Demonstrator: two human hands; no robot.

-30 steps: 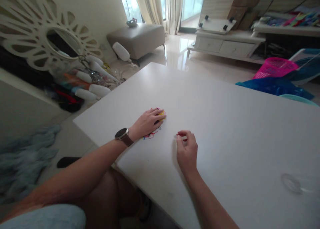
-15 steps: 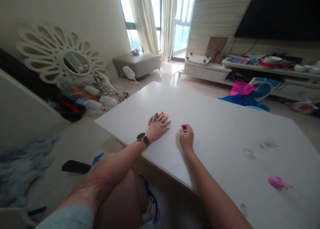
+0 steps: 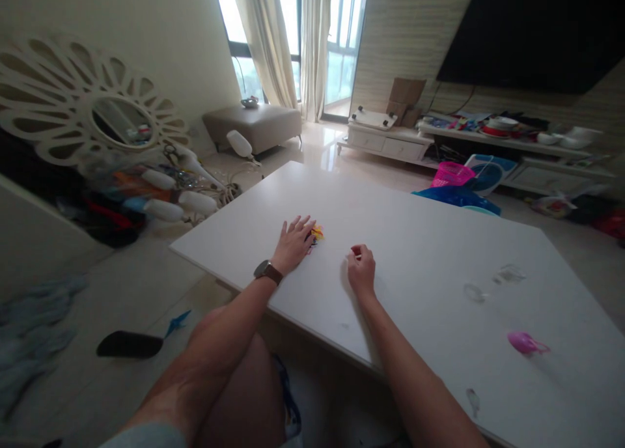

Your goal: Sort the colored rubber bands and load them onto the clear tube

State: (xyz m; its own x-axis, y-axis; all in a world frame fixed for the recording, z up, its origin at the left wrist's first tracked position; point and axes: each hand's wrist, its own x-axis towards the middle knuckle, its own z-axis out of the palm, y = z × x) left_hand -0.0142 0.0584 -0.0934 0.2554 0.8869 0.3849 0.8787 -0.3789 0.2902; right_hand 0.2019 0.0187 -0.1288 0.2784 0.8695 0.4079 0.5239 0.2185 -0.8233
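A small heap of colourful little pieces (image 3: 317, 232), too small to name and perhaps rubber bands, lies on the white table (image 3: 415, 239). Over the heap's left part rests my left hand (image 3: 293, 245), fingers spread, covering some of it. A dark watch is on that wrist. My right hand (image 3: 362, 267) is to the right of the heap, its side on the tabletop. Its fingers are curled in a pinch, with a small pale thing partly showing at the tips; what it is I cannot make out.
On the table's right are a pink egg-shaped item (image 3: 523, 343), a clear round piece (image 3: 475, 293), a clear square container (image 3: 510, 274) and a small clear piece (image 3: 472, 401). Beyond the far edge stands a pink basket (image 3: 452, 174). White lamp shades (image 3: 198, 202) lie at the left.
My left hand has shifted to the left side of the heap, uncovering its right part. The right hand keeps its pinch in nearly the same place. The view has turned slightly right.
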